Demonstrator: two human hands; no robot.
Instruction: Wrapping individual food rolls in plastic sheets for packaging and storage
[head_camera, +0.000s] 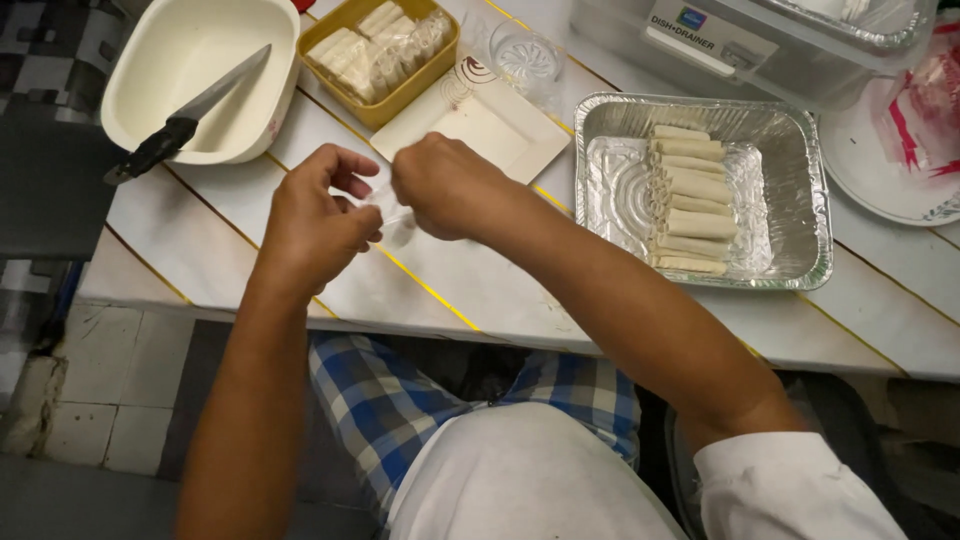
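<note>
My left hand (315, 215) and my right hand (445, 185) are close together above the white table (440, 290), both pinching a small piece of clear plastic wrap (392, 215) between their fingertips. What the wrap holds is hidden by my fingers. Just behind my hands lies a white square plate (490, 130). Right of it stands a foil tray (790, 180) with a row of several pale rolled sticks (690, 200).
A yellow container (440, 55) of wrapped rolls stands at the back. A cream tub (190, 70) with a black-handled knife (190, 110) across it sits back left. A clear glass (525, 60), a clear plastic box (760, 40) and a round plate (900, 140) are further back and right.
</note>
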